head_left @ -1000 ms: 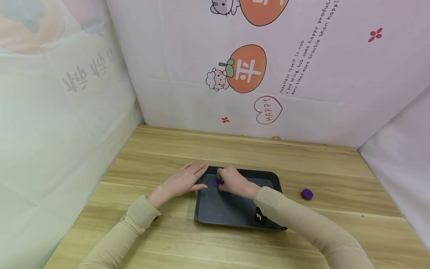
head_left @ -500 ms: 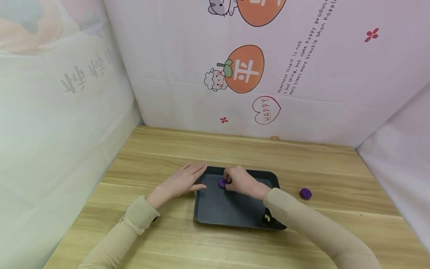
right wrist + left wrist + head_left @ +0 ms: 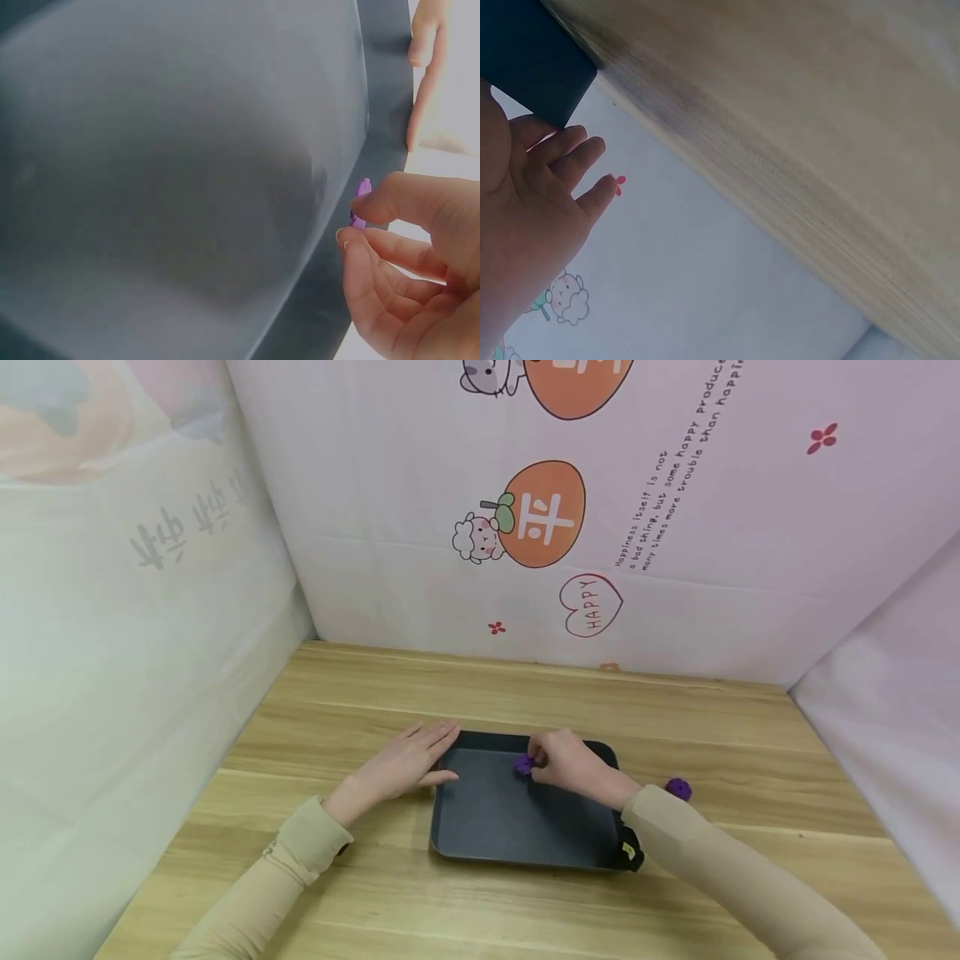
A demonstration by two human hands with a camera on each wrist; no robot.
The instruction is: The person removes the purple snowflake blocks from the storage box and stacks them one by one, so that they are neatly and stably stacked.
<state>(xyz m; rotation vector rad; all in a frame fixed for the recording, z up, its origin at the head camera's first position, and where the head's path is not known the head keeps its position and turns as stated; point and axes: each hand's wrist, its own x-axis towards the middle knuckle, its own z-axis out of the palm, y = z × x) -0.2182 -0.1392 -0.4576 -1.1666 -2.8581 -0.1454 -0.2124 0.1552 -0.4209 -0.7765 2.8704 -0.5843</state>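
A dark grey rectangular tray point(image 3: 510, 822) with low raised sides lies on the table. My left hand point(image 3: 397, 770) rests at its left side, fingers straight along the far left corner and thumb spread over the rim. Over the far part of the tray, my right hand point(image 3: 576, 767) pinches a small purple notched disc point(image 3: 524, 766) between thumb and fingertips. The right wrist view shows that purple disc point(image 3: 363, 201) nearly edge-on, partly covered by the thumb. A second purple notched disc point(image 3: 678, 789) lies on the table to the right of the tray.
The wooden table point(image 3: 375, 893) ends at a white printed cloth backdrop point(image 3: 390, 577) at the back, with cloth on both sides too. A black wrist mount point(image 3: 630, 850) on the right arm overlaps the tray's near right corner in the head view.
My right hand has moved rightward across the tray with the pinched purple disc, from near the left side to past the middle. The left hand has stayed on the tray's corner.
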